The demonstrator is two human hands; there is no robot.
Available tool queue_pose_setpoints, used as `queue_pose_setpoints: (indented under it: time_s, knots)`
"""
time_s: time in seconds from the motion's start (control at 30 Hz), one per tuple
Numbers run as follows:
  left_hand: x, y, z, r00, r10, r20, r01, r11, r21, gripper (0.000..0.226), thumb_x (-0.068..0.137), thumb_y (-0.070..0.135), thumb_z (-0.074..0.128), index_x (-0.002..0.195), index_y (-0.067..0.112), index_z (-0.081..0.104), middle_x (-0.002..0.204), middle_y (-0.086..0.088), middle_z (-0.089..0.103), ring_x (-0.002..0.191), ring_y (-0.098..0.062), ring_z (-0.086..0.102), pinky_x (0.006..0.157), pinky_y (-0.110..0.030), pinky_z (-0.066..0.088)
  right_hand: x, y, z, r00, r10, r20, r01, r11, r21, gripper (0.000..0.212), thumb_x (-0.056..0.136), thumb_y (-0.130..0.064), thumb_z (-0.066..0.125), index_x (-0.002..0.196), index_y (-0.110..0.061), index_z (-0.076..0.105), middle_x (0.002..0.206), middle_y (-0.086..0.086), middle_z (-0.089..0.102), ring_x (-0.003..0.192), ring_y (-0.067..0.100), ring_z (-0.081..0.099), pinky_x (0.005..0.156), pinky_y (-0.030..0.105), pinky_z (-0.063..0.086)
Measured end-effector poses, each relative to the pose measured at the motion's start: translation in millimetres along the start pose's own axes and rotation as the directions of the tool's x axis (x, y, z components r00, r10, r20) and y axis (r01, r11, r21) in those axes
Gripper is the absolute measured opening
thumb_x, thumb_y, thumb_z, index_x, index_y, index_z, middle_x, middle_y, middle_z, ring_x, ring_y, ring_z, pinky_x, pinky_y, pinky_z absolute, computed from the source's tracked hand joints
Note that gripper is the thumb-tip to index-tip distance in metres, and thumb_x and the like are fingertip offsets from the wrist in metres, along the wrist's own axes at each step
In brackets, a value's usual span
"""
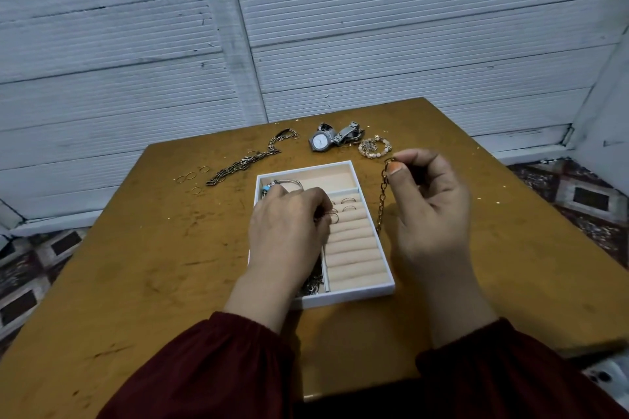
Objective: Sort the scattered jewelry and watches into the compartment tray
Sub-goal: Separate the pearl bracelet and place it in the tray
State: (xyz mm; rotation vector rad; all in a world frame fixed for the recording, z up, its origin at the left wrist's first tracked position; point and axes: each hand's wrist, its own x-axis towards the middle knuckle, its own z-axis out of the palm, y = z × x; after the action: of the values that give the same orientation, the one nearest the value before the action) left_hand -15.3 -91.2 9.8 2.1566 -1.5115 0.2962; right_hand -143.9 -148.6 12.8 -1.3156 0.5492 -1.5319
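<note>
A white compartment tray [374, 289] with beige lining sits mid-table. My left hand [286, 231] is over its left side, fingertips pinching a thin ring [334, 217] at the ring rolls, where two other rings [349, 204] sit. My right hand [432, 211] pinches a gold chain bracelet [383, 197] by one end; it hangs down beside the tray's right wall. A silver bangle with a blue bead [272, 184] lies in the top-left compartment. Dark chains [311, 286] show under my left wrist.
On the brown table [153, 265] behind the tray lie two silver watches [335, 138], a beaded bracelet [374, 146], a long bronze chain necklace [248, 160] and several loose thin rings [192, 178]. A white panelled wall stands behind; patterned carpet lies on both sides.
</note>
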Motion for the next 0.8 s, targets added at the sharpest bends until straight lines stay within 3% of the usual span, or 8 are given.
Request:
queue_pose_setpoints:
  time_s: [0.2, 0.4, 0.7, 0.8]
  knots:
    - [-1.0, 1.8, -0.5, 0.994, 0.109, 0.001, -0.108, 0.986, 0.127, 0.015, 0.089, 0.039, 0.060, 0.092, 0.027, 0.069, 0.087, 0.004, 0.070, 0.094, -0.024, 0.049, 0.068, -0.030, 0.022, 0.4, 1.2, -3.2, 1.000, 0.007, 0.001, -0.007, 1.000, -0.008, 0.015, 0.091, 0.001, 0.055, 0.091, -0.014, 0.059, 0.081, -0.006, 0.061, 0.074, -0.001, 0.059, 0.065, 0.014, 0.048]
    - [-0.9, 4.3, -4.1, 0.995, 0.067, 0.070, -0.079, 0.978, 0.193, 0.023, 0.093, 0.042, 0.050, 0.104, 0.031, 0.066, 0.101, 0.007, 0.066, 0.104, -0.021, 0.045, 0.070, -0.030, 0.020, 0.3, 1.3, -3.0, 1.000, 0.016, 0.011, -0.016, 1.000, 0.008, 0.016, 0.092, 0.002, 0.054, 0.091, -0.013, 0.058, 0.080, -0.005, 0.060, 0.071, -0.003, 0.057, 0.062, 0.012, 0.047]
    - [-2.0, 6.8, -4.6, 0.996, 0.038, 0.084, -0.054, 0.979, 0.196, 0.021, 0.091, 0.037, 0.051, 0.102, 0.032, 0.068, 0.102, 0.007, 0.064, 0.105, -0.022, 0.045, 0.071, -0.029, 0.021, -0.1, 2.3, -4.7, 0.999, 0.029, 0.012, -0.030, 0.999, 0.015, 0.015, 0.092, -0.001, 0.055, 0.091, -0.016, 0.059, 0.080, -0.005, 0.059, 0.065, -0.001, 0.053, 0.055, 0.014, 0.043]
    - [-1.6, 7.2, -4.5, 0.996, 0.033, 0.083, -0.049, 0.980, 0.191, 0.021, 0.090, 0.036, 0.051, 0.101, 0.032, 0.068, 0.102, 0.007, 0.064, 0.105, -0.022, 0.046, 0.071, -0.029, 0.021, -0.1, 2.0, -4.9, 1.000, 0.026, 0.007, -0.026, 1.000, 0.002, 0.017, 0.092, 0.000, 0.055, 0.091, -0.017, 0.059, 0.081, -0.005, 0.059, 0.068, -0.001, 0.056, 0.059, 0.015, 0.046]
